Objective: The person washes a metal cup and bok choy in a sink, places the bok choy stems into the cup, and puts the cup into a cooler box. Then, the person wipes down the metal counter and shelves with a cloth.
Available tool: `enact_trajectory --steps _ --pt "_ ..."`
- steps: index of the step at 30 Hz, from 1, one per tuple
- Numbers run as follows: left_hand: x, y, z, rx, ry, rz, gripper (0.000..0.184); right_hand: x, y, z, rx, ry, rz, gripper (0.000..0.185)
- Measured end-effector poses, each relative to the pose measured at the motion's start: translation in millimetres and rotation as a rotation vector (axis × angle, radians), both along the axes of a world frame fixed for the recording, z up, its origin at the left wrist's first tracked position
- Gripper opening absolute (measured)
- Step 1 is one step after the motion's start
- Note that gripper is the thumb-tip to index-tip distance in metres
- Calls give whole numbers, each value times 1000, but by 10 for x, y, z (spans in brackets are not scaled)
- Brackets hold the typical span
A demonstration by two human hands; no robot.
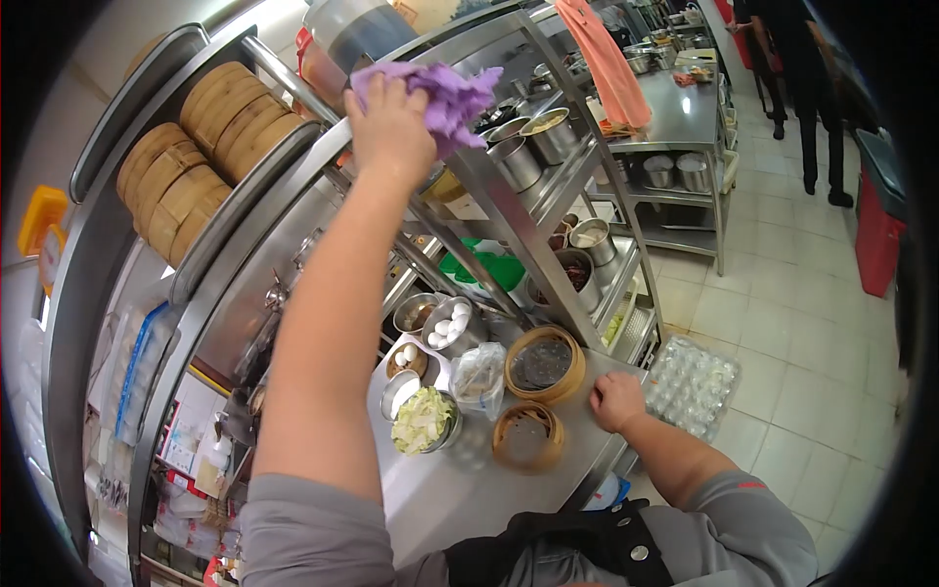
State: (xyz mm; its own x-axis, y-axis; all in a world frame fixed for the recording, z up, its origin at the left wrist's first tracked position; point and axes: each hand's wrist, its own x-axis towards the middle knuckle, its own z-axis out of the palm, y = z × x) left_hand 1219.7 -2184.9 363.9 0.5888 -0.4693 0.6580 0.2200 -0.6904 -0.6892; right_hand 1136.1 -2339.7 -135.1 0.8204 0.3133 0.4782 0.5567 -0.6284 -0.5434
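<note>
My left hand (391, 132) reaches up to the shelf frame with its fingers closed on a crumpled purple cloth (452, 103). The cloth lies against a metal rail at the top of the rack (489, 186). Low on the right, my right hand (616, 401) rests as a fist at the edge of the steel table (469, 489). Beside it are a larger bamboo steamer (577, 372) and a smaller bamboo steamer (556, 445), both without lids. A clear plastic bag (478, 380) and a bowl of chopped cabbage (423, 421) stand further left.
Stacked bamboo steamers (181, 196) sit on the upper left shelf. A pot of eggs (455, 326) stands at the table's back. Metal pots (515, 161) fill the rack. An egg tray stack (693, 386) is on the floor at right. A person (807, 88) stands in the aisle near a red bin (877, 220).
</note>
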Motion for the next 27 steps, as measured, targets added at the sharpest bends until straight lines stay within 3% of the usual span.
enact_trajectory --steps 4,8,12,15,18,21,24,27 --pt "13 96 -794 26 130 -40 56 1 -20 -20 9 -9 1 11" --pt "-69 66 -1430 -22 313 -114 37 -1 -19 1 -17 18 15 11" --pt "-59 36 -823 -37 202 -124 40 5 -16 -10 -30 7 10 13" --pt "4 -105 -133 -4 97 80 45 18 2 -41 -35 13 18 14" --pt "163 -138 138 -41 15 78 46 1 -19 -33 -62 33 22 15" --pt "359 -86 -87 -55 -69 19 46 16 3 -36 -81 57 18 16" --pt "218 -142 -421 -48 114 30 45 16 -12 9 -72 62 35 16" --pt "218 -26 -969 -97 141 -124 43 3 -43 27 -73 61 46 16"
